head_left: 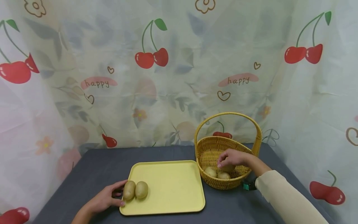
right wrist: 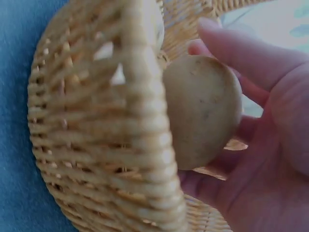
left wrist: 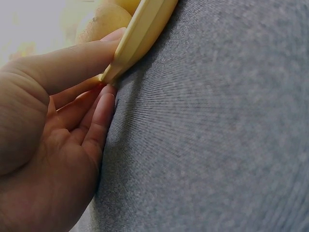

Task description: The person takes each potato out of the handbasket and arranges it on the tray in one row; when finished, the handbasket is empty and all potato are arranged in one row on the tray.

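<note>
At the left edge of the yellow tray (head_left: pixel 170 189), my left hand (head_left: pixel 104 197) pinches the rim. In the left wrist view the thumb (left wrist: pixel 72 65) lies on top of the rim and the other fingers are tucked beneath it. Two potatoes (head_left: pixel 141 190) lie side by side on the tray, close to that hand. Inside the wicker basket (head_left: pixel 221 185), my right hand (head_left: pixel 232 158) has its fingers curled round a potato (right wrist: pixel 203 111). Below it, two more potatoes (head_left: pixel 211 172) rest in the basket; the basket wall partly hides the held one in the right wrist view.
The basket's tall handle (head_left: pixel 227 113) arches above the right hand. A dark grey cloth (head_left: pixel 112 158) covers the table. Printed curtains (head_left: pixel 179 77) hang behind it and on both sides.
</note>
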`<state>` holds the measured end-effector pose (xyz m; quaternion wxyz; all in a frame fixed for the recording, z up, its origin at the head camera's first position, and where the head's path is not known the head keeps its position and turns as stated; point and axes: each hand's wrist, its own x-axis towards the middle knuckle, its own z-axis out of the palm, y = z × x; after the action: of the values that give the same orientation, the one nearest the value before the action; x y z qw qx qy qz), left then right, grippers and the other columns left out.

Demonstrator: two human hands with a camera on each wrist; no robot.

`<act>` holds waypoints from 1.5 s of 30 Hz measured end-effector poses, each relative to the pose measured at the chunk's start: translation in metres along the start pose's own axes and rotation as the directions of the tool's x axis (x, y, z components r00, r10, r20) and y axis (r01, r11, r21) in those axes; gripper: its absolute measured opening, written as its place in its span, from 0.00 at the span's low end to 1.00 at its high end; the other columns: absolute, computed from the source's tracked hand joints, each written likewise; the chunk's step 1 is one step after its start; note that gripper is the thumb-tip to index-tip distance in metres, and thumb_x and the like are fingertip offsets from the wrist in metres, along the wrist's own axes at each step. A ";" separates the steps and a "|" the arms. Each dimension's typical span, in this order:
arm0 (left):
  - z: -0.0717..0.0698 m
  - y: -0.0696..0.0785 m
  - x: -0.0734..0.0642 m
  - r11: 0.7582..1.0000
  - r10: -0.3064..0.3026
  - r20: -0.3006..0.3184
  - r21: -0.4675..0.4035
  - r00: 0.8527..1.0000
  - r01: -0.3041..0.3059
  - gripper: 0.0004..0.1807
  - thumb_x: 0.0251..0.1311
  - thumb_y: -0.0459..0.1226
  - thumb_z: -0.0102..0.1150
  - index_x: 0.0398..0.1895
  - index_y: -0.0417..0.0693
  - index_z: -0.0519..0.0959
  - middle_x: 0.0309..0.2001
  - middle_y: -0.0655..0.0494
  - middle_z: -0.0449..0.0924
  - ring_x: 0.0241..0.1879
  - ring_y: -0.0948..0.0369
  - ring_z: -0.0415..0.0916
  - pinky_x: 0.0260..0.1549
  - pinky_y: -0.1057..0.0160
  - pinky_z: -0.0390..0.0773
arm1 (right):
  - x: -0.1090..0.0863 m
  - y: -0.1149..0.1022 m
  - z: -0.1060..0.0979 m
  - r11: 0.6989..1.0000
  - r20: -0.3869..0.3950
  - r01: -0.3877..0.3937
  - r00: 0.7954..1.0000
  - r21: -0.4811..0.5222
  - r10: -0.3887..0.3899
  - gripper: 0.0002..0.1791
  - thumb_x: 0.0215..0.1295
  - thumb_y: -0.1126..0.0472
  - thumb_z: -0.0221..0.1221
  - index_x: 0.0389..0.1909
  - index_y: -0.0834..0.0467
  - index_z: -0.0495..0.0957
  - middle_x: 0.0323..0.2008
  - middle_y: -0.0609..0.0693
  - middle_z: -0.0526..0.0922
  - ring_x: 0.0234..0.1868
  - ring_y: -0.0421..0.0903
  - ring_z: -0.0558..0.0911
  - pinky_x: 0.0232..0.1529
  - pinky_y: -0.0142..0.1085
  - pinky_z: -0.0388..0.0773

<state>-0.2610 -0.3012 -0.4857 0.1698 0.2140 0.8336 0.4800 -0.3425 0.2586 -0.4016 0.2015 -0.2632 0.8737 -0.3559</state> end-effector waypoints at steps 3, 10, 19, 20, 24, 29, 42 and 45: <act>0.001 0.000 0.000 1.000 0.001 -0.002 0.004 1.000 -0.001 0.44 0.58 0.37 0.68 0.72 0.29 0.55 0.67 0.27 0.59 0.60 0.40 0.67 0.48 0.64 0.74 | -0.003 -0.006 0.001 0.997 -0.047 0.079 0.996 -0.027 -0.080 0.08 0.63 0.60 0.64 0.35 0.62 0.85 0.33 0.50 0.83 0.35 0.45 0.77 0.38 0.39 0.74; 0.000 0.000 0.000 1.000 0.004 -0.007 0.011 1.000 -0.004 0.45 0.57 0.37 0.69 0.72 0.29 0.56 0.67 0.27 0.59 0.59 0.41 0.67 0.47 0.65 0.73 | -0.009 -0.030 0.008 0.992 -0.181 0.098 0.977 -0.079 -0.111 0.14 0.61 0.54 0.67 0.44 0.57 0.83 0.42 0.52 0.82 0.38 0.47 0.78 0.39 0.43 0.74; -0.001 0.000 0.000 1.000 -0.005 -0.002 -0.003 1.000 0.005 0.45 0.57 0.37 0.68 0.72 0.29 0.55 0.67 0.27 0.59 0.58 0.41 0.68 0.47 0.64 0.74 | -0.011 -0.060 0.034 0.979 -0.272 0.185 0.941 -0.084 -0.201 0.20 0.58 0.54 0.69 0.50 0.56 0.80 0.44 0.49 0.80 0.38 0.46 0.78 0.35 0.38 0.77; 0.000 0.000 0.000 1.000 -0.001 -0.001 -0.003 1.000 0.001 0.45 0.57 0.37 0.68 0.72 0.29 0.55 0.67 0.27 0.59 0.59 0.41 0.68 0.47 0.64 0.74 | -0.010 -0.063 0.038 0.977 -0.277 0.198 0.937 -0.081 -0.213 0.20 0.58 0.54 0.69 0.50 0.56 0.80 0.44 0.48 0.80 0.39 0.45 0.78 0.36 0.38 0.77; 0.000 -0.001 0.000 1.000 0.013 -0.001 -0.005 1.000 -0.013 0.45 0.57 0.37 0.68 0.72 0.28 0.55 0.67 0.27 0.59 0.59 0.42 0.68 0.47 0.65 0.74 | -0.005 -0.077 0.055 0.966 -0.288 0.254 0.922 -0.056 -0.259 0.21 0.57 0.55 0.70 0.51 0.56 0.80 0.47 0.49 0.79 0.42 0.46 0.78 0.40 0.38 0.77; -0.001 -0.002 0.001 1.000 0.018 -0.004 0.004 1.000 -0.018 0.45 0.57 0.37 0.69 0.72 0.28 0.56 0.66 0.27 0.59 0.58 0.42 0.69 0.47 0.66 0.74 | 0.009 -0.091 0.077 0.949 -0.293 0.316 0.906 -0.013 -0.306 0.23 0.57 0.58 0.70 0.53 0.56 0.78 0.49 0.52 0.77 0.45 0.47 0.76 0.45 0.39 0.76; 0.000 -0.001 -0.001 1.000 0.007 -0.014 0.003 1.000 -0.007 0.45 0.56 0.37 0.69 0.72 0.28 0.56 0.66 0.26 0.59 0.58 0.41 0.69 0.46 0.65 0.74 | 0.062 -0.095 0.139 0.928 -0.270 0.370 0.890 -0.045 -0.368 0.27 0.50 0.62 0.73 0.53 0.56 0.79 0.46 0.50 0.76 0.46 0.43 0.74 0.46 0.37 0.75; 0.000 -0.002 0.000 1.000 0.003 -0.013 0.000 1.000 -0.003 0.45 0.56 0.37 0.69 0.72 0.28 0.56 0.66 0.26 0.59 0.58 0.41 0.68 0.47 0.65 0.74 | 0.075 -0.095 0.155 0.938 -0.260 0.340 0.902 -0.061 -0.344 0.27 0.47 0.63 0.74 0.52 0.54 0.80 0.46 0.48 0.76 0.45 0.41 0.74 0.44 0.35 0.73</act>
<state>-0.2612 -0.3023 -0.4872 0.1637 0.2120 0.8344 0.4816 -0.2871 0.0758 -0.4480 0.0149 -0.3636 0.8355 -0.4117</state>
